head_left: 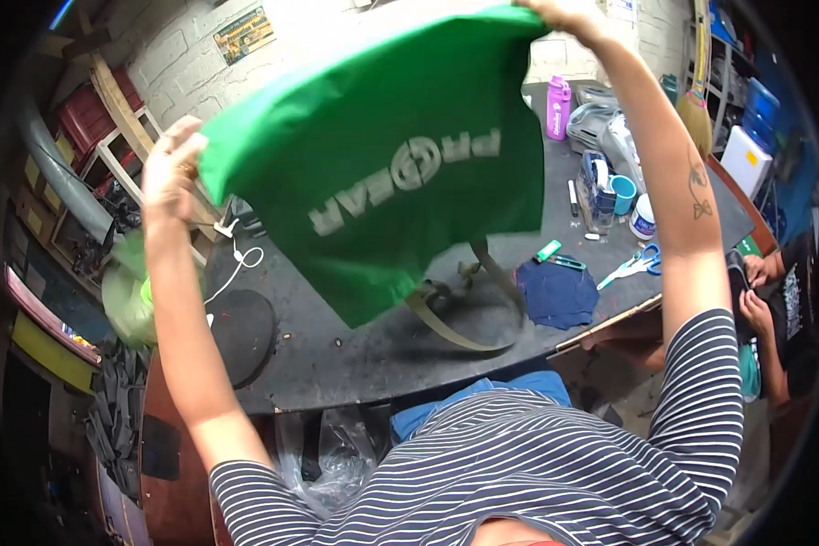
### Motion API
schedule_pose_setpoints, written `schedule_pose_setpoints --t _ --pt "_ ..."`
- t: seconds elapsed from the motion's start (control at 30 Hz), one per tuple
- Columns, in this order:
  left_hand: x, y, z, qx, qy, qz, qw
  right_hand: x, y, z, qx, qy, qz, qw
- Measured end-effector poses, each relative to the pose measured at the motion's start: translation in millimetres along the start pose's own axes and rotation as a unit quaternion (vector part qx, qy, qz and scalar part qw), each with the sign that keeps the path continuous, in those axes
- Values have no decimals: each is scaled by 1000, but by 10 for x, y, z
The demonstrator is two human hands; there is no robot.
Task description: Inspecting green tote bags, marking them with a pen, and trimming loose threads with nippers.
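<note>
A large green cloth piece (pixel 409 173) is stretched up in the air above the table, with pale lettering that reads upside down from here. At its left corner my left hand (pixel 175 168) pinches the edge with curled fingers. My right hand (pixel 566 16), partly cut off by the top of the picture, grips the opposite upper corner. Below the cloth hangs an olive webbing strap (pixel 460 341), looping down to the tabletop; whether it is sewn to the cloth is hidden. The cloth's lower edge is slightly blurred.
On the dark table (pixel 337 364) lie blue-handled scissors (pixel 632 266), a navy fabric piece (pixel 557 296), a green cutter (pixel 548 250), a white-and-blue jar (pixel 642 218), a teal mug (pixel 621 193) and a round black disc (pixel 243 337). A purple bottle (pixel 558 109) stands behind. Another person's hands (pixel 757 287) show at right.
</note>
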State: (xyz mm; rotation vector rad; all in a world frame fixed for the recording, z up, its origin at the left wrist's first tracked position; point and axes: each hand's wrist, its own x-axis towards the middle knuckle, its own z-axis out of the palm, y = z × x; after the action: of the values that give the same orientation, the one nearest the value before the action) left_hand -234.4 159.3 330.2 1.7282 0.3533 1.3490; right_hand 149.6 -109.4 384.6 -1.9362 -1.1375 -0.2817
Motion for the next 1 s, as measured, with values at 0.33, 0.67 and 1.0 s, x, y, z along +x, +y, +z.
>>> schedule_pose_setpoints --t 0.33,0.67,1.0 --pt "-120 745 0 93 -56 117 987 314 652 -523 -24 -62 -105 992" --pt "327 377 -38 464 12 275 842 880 301 -128 5 317 -305 898" --pt "-1580 165 23 251 117 221 935 -1825 413 135 -31 264 -293 918"
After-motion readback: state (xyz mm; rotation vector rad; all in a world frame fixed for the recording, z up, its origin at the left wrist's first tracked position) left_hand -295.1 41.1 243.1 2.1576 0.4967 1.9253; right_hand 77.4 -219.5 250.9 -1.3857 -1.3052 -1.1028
